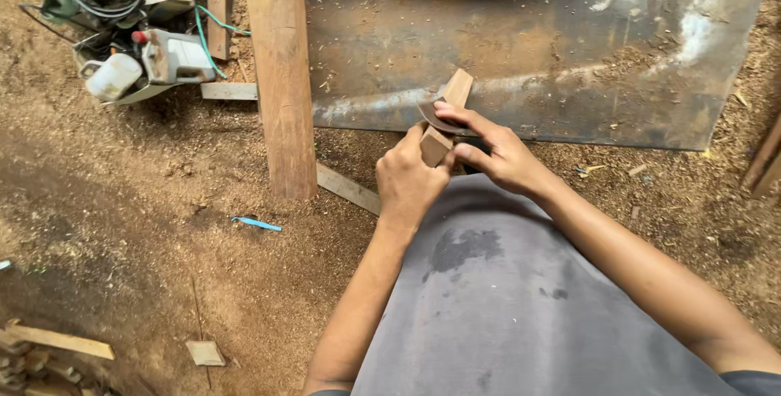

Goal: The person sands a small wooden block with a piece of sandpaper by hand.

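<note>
closest to the camera is the person's grey shirt, a few dark damp spots on it, both bare forearms reaching out over it

left hand is wrapped tight around the lower end of a small wooden block, fist closed on it, holding it tilted so the top end points up and to the right. right hand has its fingers pinched shut on a curved piece of sandpaper, brownish grey, pressed flat against the face of the block about halfway up. so the block sits between both hands, held up in the air above the sawdust floor, just in front of the shirt

down on the floor there's a little blue strip lying left of the hands, and a pale wood offcut in the bottom left corner. a thin flat slat pokes out just beside the left wrist

further out, a long wooden plank runs away from the camera, and right of it a big rusty metal sheet dusted with sawdust. far top left is a heap of power tools with tangled cables, well apart from the hands
</note>
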